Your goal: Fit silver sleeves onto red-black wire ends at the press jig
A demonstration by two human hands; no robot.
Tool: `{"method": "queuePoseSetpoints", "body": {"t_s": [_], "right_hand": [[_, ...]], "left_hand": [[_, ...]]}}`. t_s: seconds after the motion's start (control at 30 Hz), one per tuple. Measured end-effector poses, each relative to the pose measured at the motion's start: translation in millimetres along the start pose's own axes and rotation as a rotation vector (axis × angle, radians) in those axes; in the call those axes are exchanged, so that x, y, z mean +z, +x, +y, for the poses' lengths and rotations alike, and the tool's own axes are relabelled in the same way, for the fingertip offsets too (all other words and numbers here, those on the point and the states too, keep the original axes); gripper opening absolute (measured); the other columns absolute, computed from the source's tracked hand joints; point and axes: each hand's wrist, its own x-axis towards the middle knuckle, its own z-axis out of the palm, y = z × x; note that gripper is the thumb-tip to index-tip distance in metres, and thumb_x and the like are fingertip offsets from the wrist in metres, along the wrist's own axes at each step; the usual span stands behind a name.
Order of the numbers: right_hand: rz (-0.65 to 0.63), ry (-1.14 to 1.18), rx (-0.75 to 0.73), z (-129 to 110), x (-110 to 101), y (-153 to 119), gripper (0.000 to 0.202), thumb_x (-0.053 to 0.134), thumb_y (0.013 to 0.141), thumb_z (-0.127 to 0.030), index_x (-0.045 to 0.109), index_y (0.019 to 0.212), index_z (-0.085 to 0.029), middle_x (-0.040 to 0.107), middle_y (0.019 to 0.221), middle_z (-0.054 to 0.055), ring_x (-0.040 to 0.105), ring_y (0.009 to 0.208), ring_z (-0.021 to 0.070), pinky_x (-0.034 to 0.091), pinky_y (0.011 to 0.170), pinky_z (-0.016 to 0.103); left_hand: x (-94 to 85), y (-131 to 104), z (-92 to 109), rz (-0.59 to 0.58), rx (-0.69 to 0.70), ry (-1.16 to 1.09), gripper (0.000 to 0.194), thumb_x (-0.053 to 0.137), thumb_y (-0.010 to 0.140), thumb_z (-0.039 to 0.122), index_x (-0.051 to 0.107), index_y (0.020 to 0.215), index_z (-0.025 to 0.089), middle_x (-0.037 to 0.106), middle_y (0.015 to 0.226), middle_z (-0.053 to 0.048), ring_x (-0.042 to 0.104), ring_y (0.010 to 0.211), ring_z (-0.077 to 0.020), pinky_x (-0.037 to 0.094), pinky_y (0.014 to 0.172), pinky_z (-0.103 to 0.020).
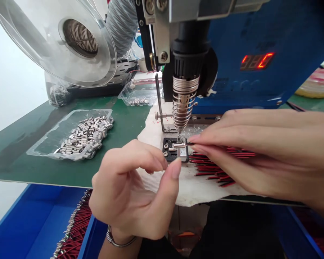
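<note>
On the green tabletop [124, 124], a clear plastic tray [40, 148] holds heaped silver metal cylinders [82, 137]. Right of it, the left hand [140, 189] curls, its thumb and forefinger tips close; I cannot tell whether they touch. Beyond them, a single small, shiny silver tube [179, 145] lies sideways at a black-and-silver fixture [183, 154], under a spring-wrapped iron [182, 104] whose tip is hard to make out. A thin dark wire [189, 143] meets the tube's right end, clamped in the fingers of the right hand [270, 151], which hides the wire's remainder and partly covers a red-and-black wire bundle [216, 168].
</note>
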Motion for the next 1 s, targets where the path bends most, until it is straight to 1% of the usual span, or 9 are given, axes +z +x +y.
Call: {"method": "queuePoseSetpoints", "body": {"t_s": [0.07, 0.13, 0.27, 0.33, 0.4, 0.57, 0.77, 0.87, 1.0], "right_hand": [[-0.001, -0.002, -0.013, 0.4, -0.4, 0.1, 0.016, 0.079, 0.095, -0.014, 0.08, 0.087, -0.028, 0.083, 0.079, -0.007, 0.077, 0.07, 0.0106, 0.059, 0.067, 0.015], [-0.017, -0.011, -0.014, 0.4, -0.8, 1.0, 0.015, 0.078, 0.095, -0.012, 0.079, 0.089, -0.026, 0.084, 0.081, -0.006, 0.078, 0.072, 0.0105, 0.059, 0.069, 0.015], [-0.027, -0.009, -0.039, 1.1, -1.2, 2.7, 0.016, 0.076, 0.096, -0.008, 0.078, 0.093, -0.024, 0.084, 0.083, -0.002, 0.08, 0.074, 0.013, 0.06, 0.07, 0.017], [-0.03, -0.017, -0.04, 2.1, -1.6, 2.3, 0.014, 0.078, 0.096, -0.011, 0.078, 0.093, -0.024, 0.084, 0.083, -0.004, 0.08, 0.073, 0.0117, 0.06, 0.071, 0.015], [-0.02, -0.018, -0.077, 2.7, -2.3, 1.3, 0.01, 0.079, 0.097, -0.014, 0.078, 0.093, -0.024, 0.084, 0.082, -0.006, 0.078, 0.071, 0.0098, 0.06, 0.069, 0.014], [-0.013, -0.033, -0.088, 2.2, -2.7, 0.0, 0.012, 0.081, 0.095, -0.011, 0.079, 0.093, -0.022, 0.084, 0.083, -0.006, 0.078, 0.073, 0.0084, 0.058, 0.071, 0.012], [0.033, 0.01, -0.099, 4.8, 2.8, 0.5, 0.015, 0.082, 0.092, -0.006, 0.079, 0.088, -0.021, 0.083, 0.08, -0.005, 0.077, 0.071, 0.0092, 0.057, 0.069, 0.016], [0.036, 0.004, -0.093, 6.2, 3.4, -0.1, 0.016, 0.082, 0.092, -0.005, 0.079, 0.09, -0.021, 0.083, 0.082, -0.005, 0.077, 0.073, 0.0099, 0.058, 0.071, 0.017], [0.009, 0.021, -0.102, 5.4, 0.1, -1.6, 0.016, 0.082, 0.092, -0.006, 0.079, 0.089, -0.021, 0.084, 0.084, -0.004, 0.076, 0.073, 0.0105, 0.058, 0.069, 0.019]], "left_hand": [[1.3, -0.5, -1.1, 0.102, 0.075, -0.019, 0.027, 0.077, 0.091, 0.026, 0.051, 0.086, 0.028, 0.057, 0.067, 0.006, 0.061, 0.055, -0.014, 0.051, 0.052, -0.034], [3.2, -0.4, -2.4, 0.146, 0.116, -0.022, 0.027, 0.079, 0.089, 0.022, 0.052, 0.086, 0.028, 0.058, 0.067, 0.006, 0.061, 0.054, -0.0132, 0.051, 0.051, -0.033], [4.1, -0.4, -4.0, 0.123, 0.124, -0.03, 0.03, 0.081, 0.089, 0.022, 0.052, 0.086, 0.027, 0.058, 0.067, 0.007, 0.061, 0.054, -0.0123, 0.052, 0.051, -0.032], [3.1, -1.7, -4.5, 0.102, 0.107, -0.019, 0.031, 0.082, 0.091, 0.023, 0.051, 0.086, 0.027, 0.059, 0.068, 0.007, 0.062, 0.055, -0.0124, 0.053, 0.053, -0.032], [2.3, -3.7, -5.1, 0.101, 0.087, -0.003, 0.032, 0.083, 0.092, 0.024, 0.051, 0.086, 0.026, 0.06, 0.069, 0.006, 0.062, 0.057, -0.0128, 0.053, 0.055, -0.033], [2.3, -7.9, -7.3, 0.091, 0.06, -0.007, 0.031, 0.082, 0.093, 0.026, 0.052, 0.085, 0.026, 0.059, 0.07, 0.006, 0.061, 0.059, -0.0123, 0.052, 0.057, -0.034], [2.3, -8.9, -7.4, 0.092, 0.042, -0.025, 0.031, 0.081, 0.094, 0.026, 0.051, 0.087, 0.026, 0.057, 0.07, 0.007, 0.059, 0.061, -0.0102, 0.05, 0.058, -0.034], [2.9, -8.1, -7.3, 0.092, 0.051, -0.013, 0.031, 0.081, 0.095, 0.025, 0.051, 0.086, 0.026, 0.056, 0.07, 0.007, 0.058, 0.06, -0.0108, 0.049, 0.058, -0.035], [3.9, -7.2, -7.5, 0.098, 0.053, -0.021, 0.031, 0.08, 0.096, 0.026, 0.05, 0.086, 0.026, 0.057, 0.07, 0.006, 0.058, 0.06, -0.0108, 0.048, 0.058, -0.036]]}}
